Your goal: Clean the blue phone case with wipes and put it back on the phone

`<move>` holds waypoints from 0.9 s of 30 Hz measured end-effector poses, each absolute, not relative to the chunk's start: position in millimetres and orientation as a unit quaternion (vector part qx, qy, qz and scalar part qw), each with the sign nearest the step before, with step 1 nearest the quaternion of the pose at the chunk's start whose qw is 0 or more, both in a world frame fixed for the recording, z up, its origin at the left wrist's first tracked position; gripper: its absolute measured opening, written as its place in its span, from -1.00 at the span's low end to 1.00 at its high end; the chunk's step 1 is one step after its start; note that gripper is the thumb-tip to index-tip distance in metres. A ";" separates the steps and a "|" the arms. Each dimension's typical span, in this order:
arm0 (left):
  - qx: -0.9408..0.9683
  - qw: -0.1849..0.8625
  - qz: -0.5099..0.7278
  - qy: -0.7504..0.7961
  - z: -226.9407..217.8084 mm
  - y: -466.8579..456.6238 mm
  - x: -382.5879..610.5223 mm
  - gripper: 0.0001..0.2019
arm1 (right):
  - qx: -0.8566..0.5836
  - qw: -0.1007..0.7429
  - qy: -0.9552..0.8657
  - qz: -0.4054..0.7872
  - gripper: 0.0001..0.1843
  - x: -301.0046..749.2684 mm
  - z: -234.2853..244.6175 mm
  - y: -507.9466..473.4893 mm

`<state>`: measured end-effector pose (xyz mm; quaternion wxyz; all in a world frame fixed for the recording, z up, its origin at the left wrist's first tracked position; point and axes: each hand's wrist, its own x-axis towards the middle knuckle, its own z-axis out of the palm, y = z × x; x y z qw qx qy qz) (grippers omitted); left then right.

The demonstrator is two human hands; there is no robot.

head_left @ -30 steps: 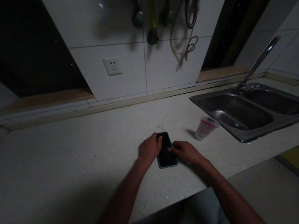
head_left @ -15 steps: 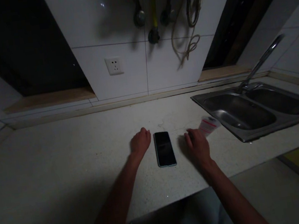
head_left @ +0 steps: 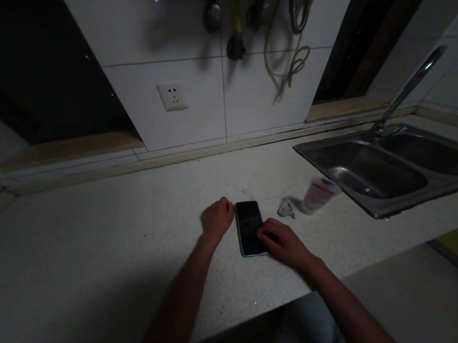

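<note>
A dark-screened phone (head_left: 249,225) lies face up on the pale counter. My left hand (head_left: 217,217) rests as a loose fist just left of the phone's upper edge, with nothing showing in it. Over the phone's lower right side is my right hand (head_left: 281,241), its fingers bent and held together at the screen. Whatever is between those fingertips, if anything, is too dark to make out. To the right of the phone sits a small crumpled whitish piece (head_left: 286,208). Beside that stands a translucent cup (head_left: 318,196) with red stripes, close to the sink.
A steel double sink (head_left: 371,211) with a tall faucet (head_left: 411,86) is set into the counter (head_left: 92,230) on the right. Pipes and a looped cord (head_left: 297,65) hang on the tiled wall, near a socket (head_left: 173,96). The light is dim.
My right hand has moved left and down, from beside the cup onto the phone's right side. The crumpled piece and more of the cup now show. My left hand has barely moved.
</note>
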<state>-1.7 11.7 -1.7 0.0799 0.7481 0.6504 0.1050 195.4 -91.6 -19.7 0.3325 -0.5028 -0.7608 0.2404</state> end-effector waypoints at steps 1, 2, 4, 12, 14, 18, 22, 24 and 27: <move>0.746 0.081 0.105 0.652 -1.2 11.5 -1.4 -0.65 | -0.501 0.337 -0.758 0.246 -0.79 196.6 -20.2 -91.3; 0.745 0.081 0.105 0.654 -1.1 11.4 -1.1 -0.65 | -0.500 0.339 -0.757 0.250 -0.79 197.7 -20.4 -91.1; 0.744 0.079 0.108 0.655 -2.0 11.1 -0.5 -0.65 | -0.499 0.340 -0.756 0.253 -0.80 198.8 -20.5 -91.0; 0.746 0.080 0.113 0.651 -4.6 13.2 -1.9 -0.65 | -0.508 0.371 -0.746 0.218 -0.78 199.0 -20.7 -91.4; 0.748 0.087 0.115 0.648 -1.7 10.2 0.3 -0.63 | -0.548 0.397 -0.715 0.176 -0.74 200.5 -23.4 -89.8; 0.743 0.090 0.111 0.654 5.2 -5.3 13.4 -0.41 | -0.611 0.389 -0.679 0.123 -0.54 202.3 -29.4 -86.7; 0.740 0.107 0.098 0.657 8.7 -18.9 24.8 -0.29 | -0.591 0.352 -0.711 0.144 -0.53 201.1 -26.9 -87.2; 0.741 0.115 0.093 0.655 9.1 -19.4 25.0 -0.28 | -0.583 0.351 -0.716 0.151 -0.56 200.7 -23.9 -87.8; 0.743 0.119 0.088 0.652 9.1 -15.1 21.2 -0.29 | -0.583 0.352 -0.716 0.154 -0.57 200.1 -22.1 -86.8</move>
